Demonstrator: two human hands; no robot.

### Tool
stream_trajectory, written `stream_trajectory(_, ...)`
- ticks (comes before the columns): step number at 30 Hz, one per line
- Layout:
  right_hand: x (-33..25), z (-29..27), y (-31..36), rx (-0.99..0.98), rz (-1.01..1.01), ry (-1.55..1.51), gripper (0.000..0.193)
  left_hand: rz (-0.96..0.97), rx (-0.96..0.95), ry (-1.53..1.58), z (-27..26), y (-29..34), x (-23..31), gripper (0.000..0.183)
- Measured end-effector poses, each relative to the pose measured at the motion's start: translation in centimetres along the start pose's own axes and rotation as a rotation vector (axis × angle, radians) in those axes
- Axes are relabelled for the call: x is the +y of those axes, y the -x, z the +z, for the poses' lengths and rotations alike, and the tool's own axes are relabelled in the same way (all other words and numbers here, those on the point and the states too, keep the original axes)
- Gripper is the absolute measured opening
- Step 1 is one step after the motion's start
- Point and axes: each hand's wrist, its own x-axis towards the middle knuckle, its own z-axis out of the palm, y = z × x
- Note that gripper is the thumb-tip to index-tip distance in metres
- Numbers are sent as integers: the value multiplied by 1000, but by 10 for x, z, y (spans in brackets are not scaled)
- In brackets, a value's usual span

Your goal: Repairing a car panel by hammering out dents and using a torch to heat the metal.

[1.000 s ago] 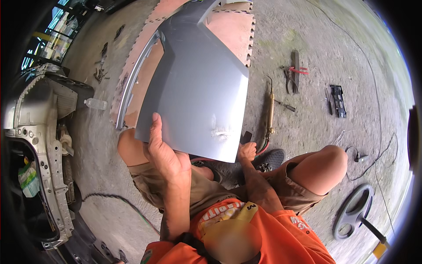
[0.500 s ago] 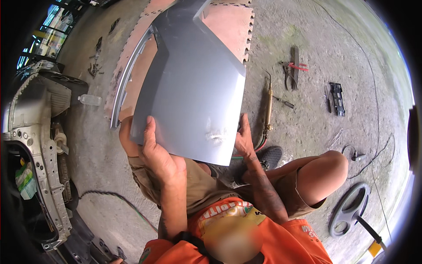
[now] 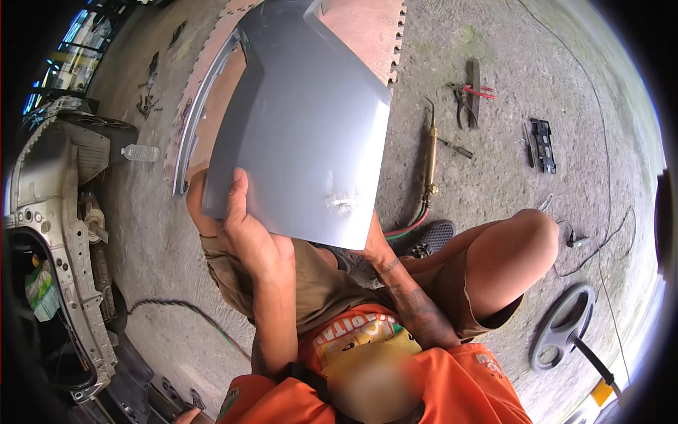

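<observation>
A silver-grey car bumper (image 3: 296, 141) lies slantwise in front of me, its near end raised over my lap. Scuffs and a small dent (image 3: 341, 203) mark its surface close to the near right corner. My left hand (image 3: 256, 240) holds the near left edge, with its thumb flat on the painted face and its fingers underneath. At the near right corner, my right hand (image 3: 378, 244) reaches beneath the bumper. Its fingers are hidden behind the panel, below the dented spot.
Pink foam mats (image 3: 364, 39) lie under the bumper's far part. To the right on concrete are a brass gas torch (image 3: 431, 155) with hoses, a screwdriver (image 3: 455, 148), red-handled pliers (image 3: 480, 92) and a grey pedestal base (image 3: 563, 326). A bottle (image 3: 140, 152) and stripped car body (image 3: 67, 283) are left.
My right hand has slid from the right edge to underneath the bumper, so its thumb no longer shows. The bumper's near end has shifted slightly away and left. My left hand keeps its hold.
</observation>
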Motion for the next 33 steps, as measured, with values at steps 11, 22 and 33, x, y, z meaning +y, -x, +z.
stream_trajectory(11,20,3,6,-79,-87,196,35,148,63,-23,-11,-9,-10,38)
stream_trajectory(22,19,-7,8,-187,-138,348,38,229,4,-2,-12,-7,-10,26)
stream_trajectory(33,21,0,9,-137,-151,298,35,214,26,-52,-11,-7,-6,27)
